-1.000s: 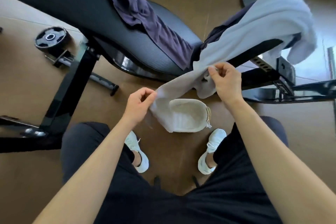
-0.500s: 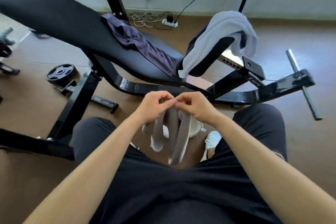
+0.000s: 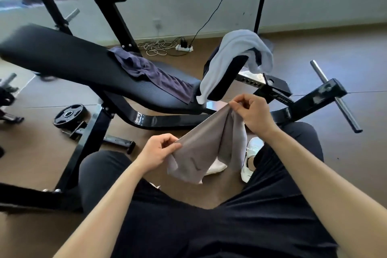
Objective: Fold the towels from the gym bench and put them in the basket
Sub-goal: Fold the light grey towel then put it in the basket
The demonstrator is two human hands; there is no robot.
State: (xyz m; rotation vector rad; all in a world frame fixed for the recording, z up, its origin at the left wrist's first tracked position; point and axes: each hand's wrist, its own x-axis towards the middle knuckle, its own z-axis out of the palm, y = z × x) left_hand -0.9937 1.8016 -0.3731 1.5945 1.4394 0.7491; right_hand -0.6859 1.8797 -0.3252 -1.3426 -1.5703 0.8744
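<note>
Grey towel point(image 3: 201, 148) stretched mid-air between hands, sagging beneath. Left hand point(image 3: 161, 151) pinches lower corner; right hand point(image 3: 253, 115) pinches upper corner. Basket point(image 3: 217, 167) mostly hidden below towel. Beyond right hand, pale blue towel point(image 3: 236, 52) draped over gym bench point(image 3: 73, 58); beyond left hand, purple towel point(image 3: 150, 71).

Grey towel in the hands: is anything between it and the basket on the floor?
Nothing visible does. The grey towel, pinched by the left hand and right hand, hangs right over the basket, whose pale edge peeks out beneath it beside the white shoe.
</note>
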